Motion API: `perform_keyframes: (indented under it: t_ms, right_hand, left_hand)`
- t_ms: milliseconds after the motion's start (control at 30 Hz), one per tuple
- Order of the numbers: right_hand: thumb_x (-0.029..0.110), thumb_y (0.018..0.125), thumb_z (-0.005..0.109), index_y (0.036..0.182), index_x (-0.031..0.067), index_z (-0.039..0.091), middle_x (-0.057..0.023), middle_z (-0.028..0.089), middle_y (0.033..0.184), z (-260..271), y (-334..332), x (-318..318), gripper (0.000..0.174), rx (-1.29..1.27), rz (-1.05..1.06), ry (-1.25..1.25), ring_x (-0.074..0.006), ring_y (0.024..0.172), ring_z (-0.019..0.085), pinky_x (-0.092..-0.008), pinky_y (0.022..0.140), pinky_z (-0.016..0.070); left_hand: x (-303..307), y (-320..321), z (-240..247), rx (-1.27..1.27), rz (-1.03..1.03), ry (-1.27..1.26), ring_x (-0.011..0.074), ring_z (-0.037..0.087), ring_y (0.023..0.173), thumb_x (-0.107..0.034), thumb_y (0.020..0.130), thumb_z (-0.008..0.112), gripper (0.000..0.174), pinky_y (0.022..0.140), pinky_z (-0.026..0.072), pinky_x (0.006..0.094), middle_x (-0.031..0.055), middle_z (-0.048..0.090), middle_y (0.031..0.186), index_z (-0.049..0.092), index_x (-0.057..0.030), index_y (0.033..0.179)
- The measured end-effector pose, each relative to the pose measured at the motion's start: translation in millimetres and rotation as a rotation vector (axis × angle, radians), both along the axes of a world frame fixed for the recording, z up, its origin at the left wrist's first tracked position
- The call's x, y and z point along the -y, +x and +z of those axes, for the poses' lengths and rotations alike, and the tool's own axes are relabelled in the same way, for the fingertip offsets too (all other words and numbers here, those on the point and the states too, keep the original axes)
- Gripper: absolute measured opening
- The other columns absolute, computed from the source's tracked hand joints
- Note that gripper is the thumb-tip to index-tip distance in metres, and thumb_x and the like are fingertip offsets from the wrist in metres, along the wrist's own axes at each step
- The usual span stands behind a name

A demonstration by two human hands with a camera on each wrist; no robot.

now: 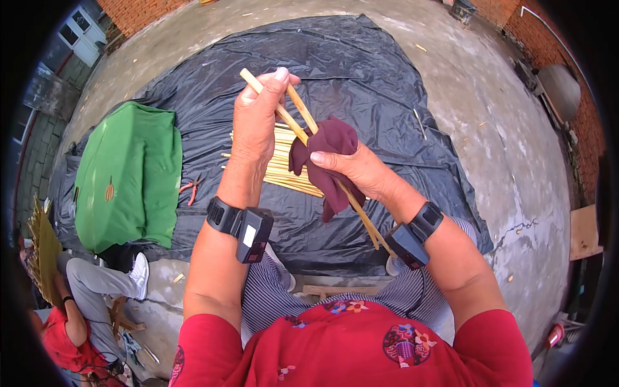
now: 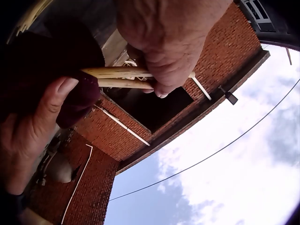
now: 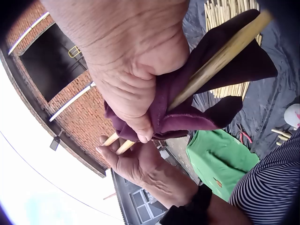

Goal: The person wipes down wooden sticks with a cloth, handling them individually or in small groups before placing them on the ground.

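Note:
Two pale, slender wooden sticks run slantwise between my hands. My left hand grips their upper ends, thumb pressed along one stick. Around their middle is a crumpled maroon cloth, which my right hand clasps with the thumb lying on top. Below the cloth the sticks come out again and slope toward my right knee. In the right wrist view, a thick length of stick juts from the folds of the cloth. The stretch of the sticks inside the cloth is hidden.
Behind my hands a pile of similar sticks lies on a black plastic sheet. Left of it are red-handled pliers and a green cloth draped over something. Another person sits at lower left beside a bundle of sticks.

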State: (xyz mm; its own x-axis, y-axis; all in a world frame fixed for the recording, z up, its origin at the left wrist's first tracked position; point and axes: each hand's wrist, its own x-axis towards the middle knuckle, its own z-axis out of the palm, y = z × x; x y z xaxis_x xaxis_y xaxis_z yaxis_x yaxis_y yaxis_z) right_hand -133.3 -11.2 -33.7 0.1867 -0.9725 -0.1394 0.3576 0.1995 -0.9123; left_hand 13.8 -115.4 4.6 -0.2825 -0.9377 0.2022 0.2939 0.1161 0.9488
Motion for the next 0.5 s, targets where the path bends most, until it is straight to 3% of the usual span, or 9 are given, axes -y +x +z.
perform_keyframes:
  t_ms: [200, 267, 367, 500]
  right_hand:
    - [0.022, 0.080, 0.074, 0.113, 0.0052, 0.056, -0.0011, 0.060, 0.099, -15, 6, -8, 0.041, -0.096, 0.049, 0.044, -0.0100, 0.091, 0.055, -0.0253, 0.082, 0.0460]
    - [0.022, 0.080, 0.074, 0.113, 0.0051, 0.056, -0.0008, 0.059, 0.099, -15, 6, -7, 0.041, -0.096, 0.021, 0.042, -0.0103, 0.091, 0.055, -0.0254, 0.082, 0.0459]
    - [0.021, 0.081, 0.073, 0.113, 0.0051, 0.054, -0.0008, 0.059, 0.099, -7, 4, -1, 0.041, -0.056, 0.005, 0.017, -0.0101, 0.091, 0.055, -0.0256, 0.082, 0.0464]
    - [0.024, 0.082, 0.072, 0.113, 0.0056, 0.052, -0.0012, 0.058, 0.101, 1, 3, 0, 0.041, 0.016, -0.022, -0.027, -0.0098, 0.092, 0.056, -0.0258, 0.082, 0.0472]
  left_hand:
    - [30, 29, 2, -0.317, 0.134, 0.087, 0.0046, 0.037, 0.055, -0.026, 0.089, 0.063, 0.024, 0.049, 0.0299, 0.0200, -0.0055, 0.042, 0.063, 0.063, -0.0019, 0.086]
    - [25, 23, -4, -0.408, 0.055, 0.142, 0.0055, 0.039, 0.055, -0.026, 0.088, 0.064, 0.024, 0.049, 0.0311, 0.0200, -0.0052, 0.042, 0.062, 0.062, -0.0021, 0.087]
    - [-2, 2, -7, -0.245, -0.142, 0.133, 0.0064, 0.041, 0.055, -0.027, 0.086, 0.067, 0.025, 0.050, 0.0325, 0.0201, -0.0048, 0.043, 0.061, 0.061, -0.0017, 0.088]
    - [-23, -18, -17, -0.078, -0.198, 0.220, 0.0055, 0.042, 0.056, -0.029, 0.086, 0.067, 0.028, 0.053, 0.0329, 0.0194, -0.0034, 0.046, 0.060, 0.063, -0.0013, 0.083]
